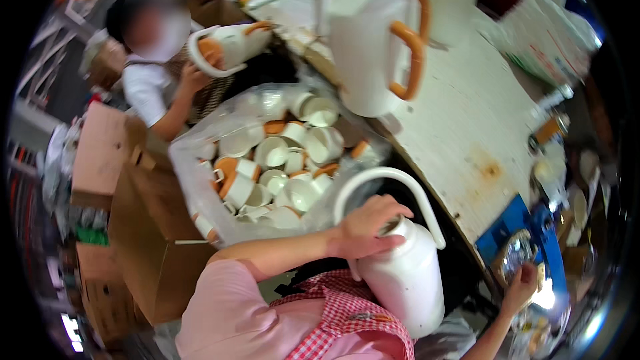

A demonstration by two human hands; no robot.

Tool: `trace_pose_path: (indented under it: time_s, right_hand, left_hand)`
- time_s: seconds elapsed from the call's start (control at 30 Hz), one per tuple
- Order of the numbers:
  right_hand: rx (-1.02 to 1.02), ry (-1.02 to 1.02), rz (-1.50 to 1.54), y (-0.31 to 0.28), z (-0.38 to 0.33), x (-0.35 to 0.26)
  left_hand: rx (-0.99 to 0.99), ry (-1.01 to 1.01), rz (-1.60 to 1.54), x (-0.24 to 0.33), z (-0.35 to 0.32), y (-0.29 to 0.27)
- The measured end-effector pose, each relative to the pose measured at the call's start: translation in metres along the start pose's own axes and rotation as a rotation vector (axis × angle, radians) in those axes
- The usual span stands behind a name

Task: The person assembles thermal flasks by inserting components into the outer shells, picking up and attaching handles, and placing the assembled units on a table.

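Observation:
My left hand (371, 228) is wrapped around the neck of a white vacuum jug (408, 287), which leans against my checked apron. The jug's white carrying loop (407, 177) arches above the hand, and its neck opening is partly hidden by my fingers. Over at the lower right, my right hand (523, 288) is closed, fingertips together, beside a shiny round piece (519, 251) on a blue device (548, 243) with a bright light. Whatever the fingers hold there is too small to make out.
A large clear plastic bag (220, 133) holds many white cups and orange-brown lids. White jugs with tan handles (367, 53) stand on the worn white table (460, 153). A co-worker (150, 90) across the bag handles another white jug (233, 47). Cardboard boxes (143, 227) stand at left.

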State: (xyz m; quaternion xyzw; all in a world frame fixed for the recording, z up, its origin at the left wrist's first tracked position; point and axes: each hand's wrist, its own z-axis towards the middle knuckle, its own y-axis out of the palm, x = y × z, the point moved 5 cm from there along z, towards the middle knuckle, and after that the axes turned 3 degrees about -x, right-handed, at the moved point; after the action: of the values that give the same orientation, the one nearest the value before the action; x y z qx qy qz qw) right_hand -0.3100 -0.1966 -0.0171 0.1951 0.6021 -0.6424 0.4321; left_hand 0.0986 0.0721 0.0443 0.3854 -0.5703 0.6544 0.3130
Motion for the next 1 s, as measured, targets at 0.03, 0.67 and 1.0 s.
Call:
trace_pose_path:
  time_s: [0.03,0.67,1.0]
  right_hand:
    - [-0.041,0.093,0.08,-0.008,-0.008,0.008]
    - [0.09,-0.027,0.075,-0.001,0.031,-0.142]
    - [0.203,-0.286,-0.024,-0.012,0.059,-0.19]
  left_hand:
    - [0.052,0.116,-0.016,-0.003,0.003,0.002]
    - [0.476,-0.29,-0.522,-0.027,-0.025,-0.068]
    - [0.509,-0.279,-0.565,-0.012,-0.007,-0.067]
